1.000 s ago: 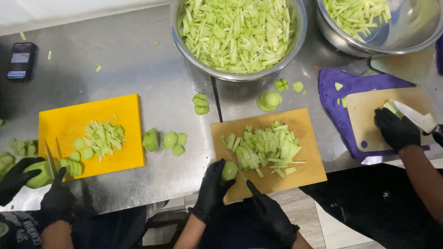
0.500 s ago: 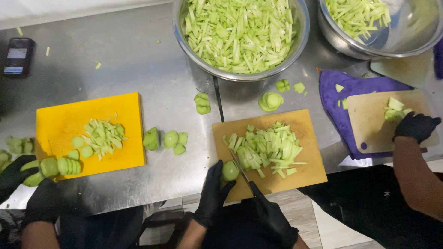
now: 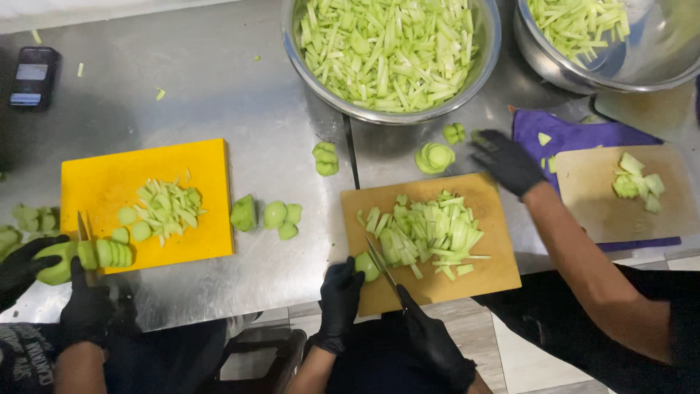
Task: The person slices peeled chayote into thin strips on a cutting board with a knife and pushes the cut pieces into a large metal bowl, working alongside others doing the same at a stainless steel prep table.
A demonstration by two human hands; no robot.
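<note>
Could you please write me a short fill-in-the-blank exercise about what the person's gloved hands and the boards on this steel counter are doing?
1. The left hand steadies a green vegetable piece on the ____ cutting board.
2. The right hand holds a ____ over that piece.
3. A co-worker's board at the far left is coloured ____.
4. The large bowl above the boards is full of green vegetable ____.

Missing words: wooden; knife; yellow; strips

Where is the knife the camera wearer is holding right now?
The knife sits low-centre in the head view, in the right hand, its blade over the wooden board beside the left hand.
</note>
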